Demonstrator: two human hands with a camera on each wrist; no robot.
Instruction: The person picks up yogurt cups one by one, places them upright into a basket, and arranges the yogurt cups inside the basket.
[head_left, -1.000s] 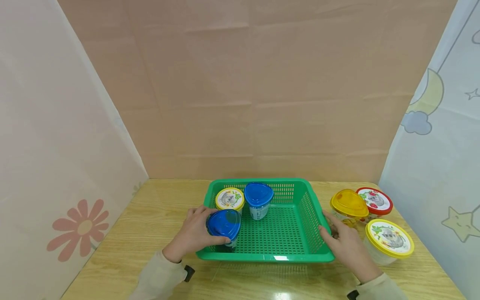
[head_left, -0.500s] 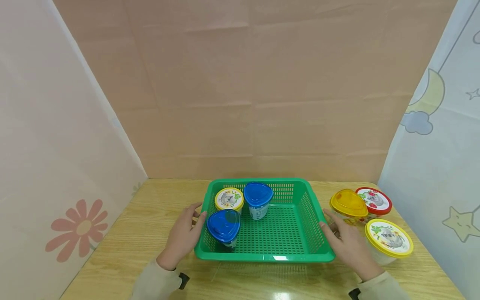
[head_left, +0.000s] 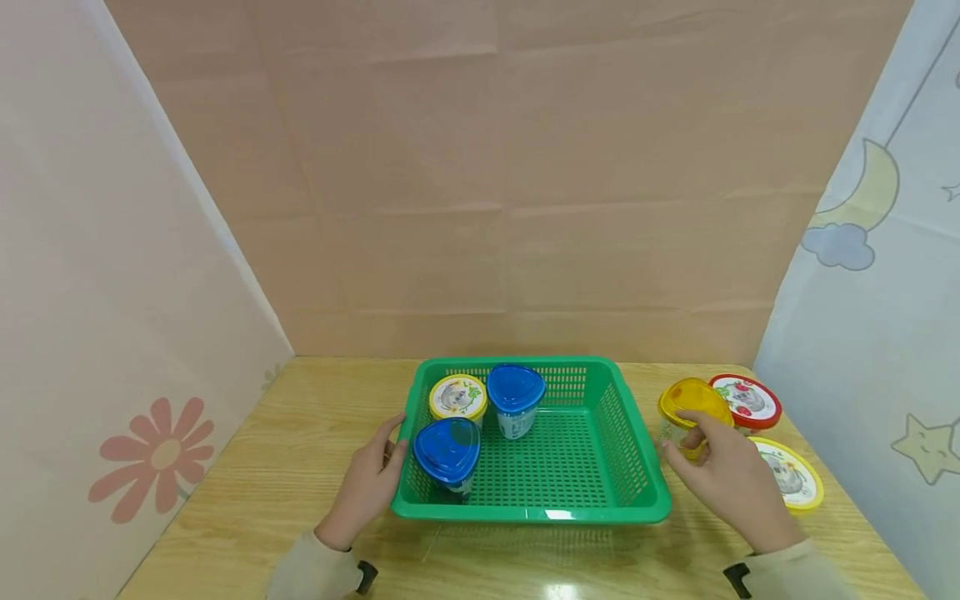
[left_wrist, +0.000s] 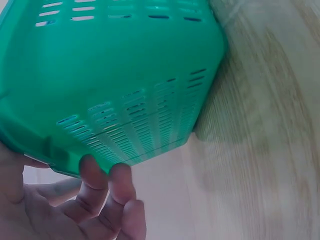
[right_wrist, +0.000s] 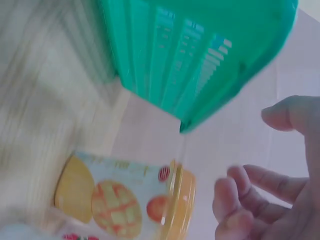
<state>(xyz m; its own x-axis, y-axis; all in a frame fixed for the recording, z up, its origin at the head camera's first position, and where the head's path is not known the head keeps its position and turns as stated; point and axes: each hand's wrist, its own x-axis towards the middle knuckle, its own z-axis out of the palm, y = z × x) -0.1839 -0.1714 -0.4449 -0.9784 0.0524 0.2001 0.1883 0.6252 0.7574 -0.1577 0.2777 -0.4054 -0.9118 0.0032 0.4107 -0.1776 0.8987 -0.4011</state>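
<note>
My left hand [head_left: 367,483] is at the left rim of a green plastic basket [head_left: 532,515], thumb at the rim and fingers curled against the outside. Inside the basket stand two blue-lidded cups, one at the near left [head_left: 447,450] and one farther back [head_left: 516,387], plus a yellow-rimmed tub [head_left: 458,397]. To the right, my right hand [head_left: 731,483] hovers beside a cup with a yellow lid [head_left: 686,400], thumb and fingers apart with nothing between them. In the right wrist view that cup [right_wrist: 120,195] shows fruit pictures, and the fingertips are apart from it.
Behind the yellow-lidded cup is a red-rimmed tub [head_left: 750,400]. A tub with a yellow rim [head_left: 795,475] stands closer, partly hidden by my right hand. Decorated walls flank the wooden table [head_left: 300,433] left and right, with a tan backdrop behind.
My left hand let go of the near blue-lidded cup and moved left to the basket's rim. My right hand left the right rim and moved right, toward the yellow-lidded cup.
</note>
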